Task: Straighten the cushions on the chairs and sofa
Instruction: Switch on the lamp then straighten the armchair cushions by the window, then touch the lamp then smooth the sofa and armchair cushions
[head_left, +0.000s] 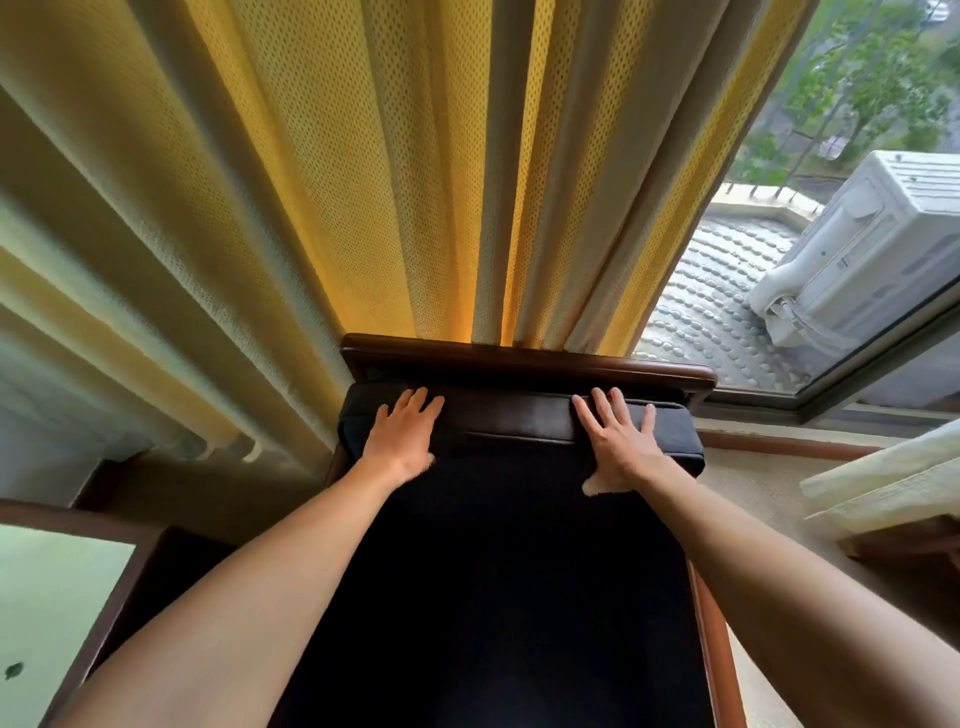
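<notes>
Head view: dark back cushion (519, 431) upright against wooden chair frame (524, 361), above dark seat cushion (493, 597). Left hand (402, 441) flat on cushion's left upper part, fingers (415, 402) spread apart, gripping nothing. Right hand (618, 444) flat on right upper part, fingers (602, 405) likewise splayed. Yellow curtain (363, 182) directly behind chair; window (831, 208) at right, outdoor air-conditioner unit (857, 249) beyond.

Dark back cushion (519, 426) is leaning against wooden chair frame (524, 361). Left hand (402, 439) and right hand (618, 441) are pressing flat on its upper edge, fingers spread. Yellow curtain (363, 171) is hanging behind; window (857, 130) is showing at right.
</notes>
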